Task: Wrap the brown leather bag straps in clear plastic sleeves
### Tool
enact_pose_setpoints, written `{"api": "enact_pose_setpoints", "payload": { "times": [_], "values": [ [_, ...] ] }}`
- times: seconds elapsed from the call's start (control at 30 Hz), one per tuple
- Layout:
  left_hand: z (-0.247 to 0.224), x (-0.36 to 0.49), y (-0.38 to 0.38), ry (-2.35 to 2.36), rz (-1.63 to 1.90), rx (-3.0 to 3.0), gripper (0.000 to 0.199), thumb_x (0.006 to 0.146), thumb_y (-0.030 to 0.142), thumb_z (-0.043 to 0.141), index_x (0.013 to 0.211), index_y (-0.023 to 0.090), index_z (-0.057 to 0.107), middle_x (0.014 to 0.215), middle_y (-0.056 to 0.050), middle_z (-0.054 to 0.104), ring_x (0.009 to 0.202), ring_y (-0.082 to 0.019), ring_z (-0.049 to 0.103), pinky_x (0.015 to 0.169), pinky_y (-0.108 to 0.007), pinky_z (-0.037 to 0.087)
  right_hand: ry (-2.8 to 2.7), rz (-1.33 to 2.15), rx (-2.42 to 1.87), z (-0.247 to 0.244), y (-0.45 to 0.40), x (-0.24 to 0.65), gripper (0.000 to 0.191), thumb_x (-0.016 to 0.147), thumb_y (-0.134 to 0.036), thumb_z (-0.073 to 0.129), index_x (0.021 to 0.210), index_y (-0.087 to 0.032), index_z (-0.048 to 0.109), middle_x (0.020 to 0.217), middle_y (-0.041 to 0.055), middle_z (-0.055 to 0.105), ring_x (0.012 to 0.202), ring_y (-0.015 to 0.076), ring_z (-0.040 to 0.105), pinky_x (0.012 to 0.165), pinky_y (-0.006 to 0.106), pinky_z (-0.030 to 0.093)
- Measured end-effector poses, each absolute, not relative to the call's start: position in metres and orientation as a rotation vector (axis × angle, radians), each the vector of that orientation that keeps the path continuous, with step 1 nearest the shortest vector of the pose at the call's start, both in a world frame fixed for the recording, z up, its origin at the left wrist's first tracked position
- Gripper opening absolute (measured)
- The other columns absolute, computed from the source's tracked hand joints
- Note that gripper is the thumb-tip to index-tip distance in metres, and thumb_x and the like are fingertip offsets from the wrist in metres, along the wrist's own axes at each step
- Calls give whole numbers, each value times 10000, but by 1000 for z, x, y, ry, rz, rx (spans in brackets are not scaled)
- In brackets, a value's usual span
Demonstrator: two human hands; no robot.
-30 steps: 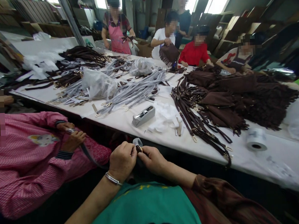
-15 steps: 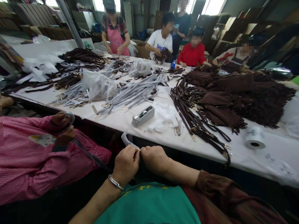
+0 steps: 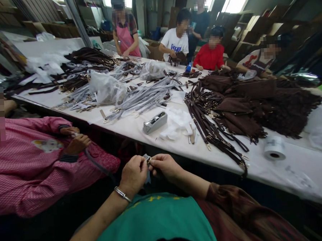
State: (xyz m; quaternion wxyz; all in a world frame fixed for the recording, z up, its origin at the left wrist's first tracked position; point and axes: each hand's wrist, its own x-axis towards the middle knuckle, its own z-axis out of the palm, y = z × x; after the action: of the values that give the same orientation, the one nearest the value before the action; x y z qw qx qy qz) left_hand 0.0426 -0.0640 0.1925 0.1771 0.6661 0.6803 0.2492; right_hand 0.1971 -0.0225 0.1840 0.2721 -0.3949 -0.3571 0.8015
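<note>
Just in front of my green apron, my left hand (image 3: 134,174) is closed on a strap wrapped in pale plastic (image 3: 148,174), most of it hidden behind the fingers. My right hand (image 3: 166,166) pinches a small gold metal clasp (image 3: 149,159) at the end of this strap, its fingertips almost touching the left hand. Both hands are off the near edge of the white table (image 3: 129,131). Beyond them on the table stands a grey tape dispenser (image 3: 155,123), with crumpled white sheets (image 3: 174,125) beside it.
Dark brown straps (image 3: 204,122) and brown fringed pieces (image 3: 279,103) cover the right side, near a white roll (image 3: 274,148). Wrapped straps (image 3: 149,96) and a plastic bag (image 3: 108,88) lie mid-table. A person in pink (image 3: 39,166) sits close at left; several people are across the table.
The wrapped strap that curved up above my hands is now lower, between them. My right fingers have shifted into a pinch, and the gold clasp has come into view. The neighbour's hands moved right.
</note>
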Motion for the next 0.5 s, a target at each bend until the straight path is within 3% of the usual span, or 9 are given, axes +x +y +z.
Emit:
{"api": "enact_pose_setpoints", "payload": {
  "times": [0.27,0.5],
  "values": [
    [187,44,-70,1906,793,1963,202,893,273,432,710,251,514,693,-38,589,640,-222,617,585,-361,486,-1300,1920,-1285,179,-25,193,217,754,-315,660,654,-126,620,526,-16,600,365,56,457,371,168,318],
    [158,39,-57,1818,1109,2286,181,832,307,478,656,327,515,613,-11,605,528,-249,620,445,-385,464,-1002,1996,-1369,177,-17,187,202,697,-227,637,534,-152,546,447,-12,539,313,71,415,312,180,282]
  ]
}}
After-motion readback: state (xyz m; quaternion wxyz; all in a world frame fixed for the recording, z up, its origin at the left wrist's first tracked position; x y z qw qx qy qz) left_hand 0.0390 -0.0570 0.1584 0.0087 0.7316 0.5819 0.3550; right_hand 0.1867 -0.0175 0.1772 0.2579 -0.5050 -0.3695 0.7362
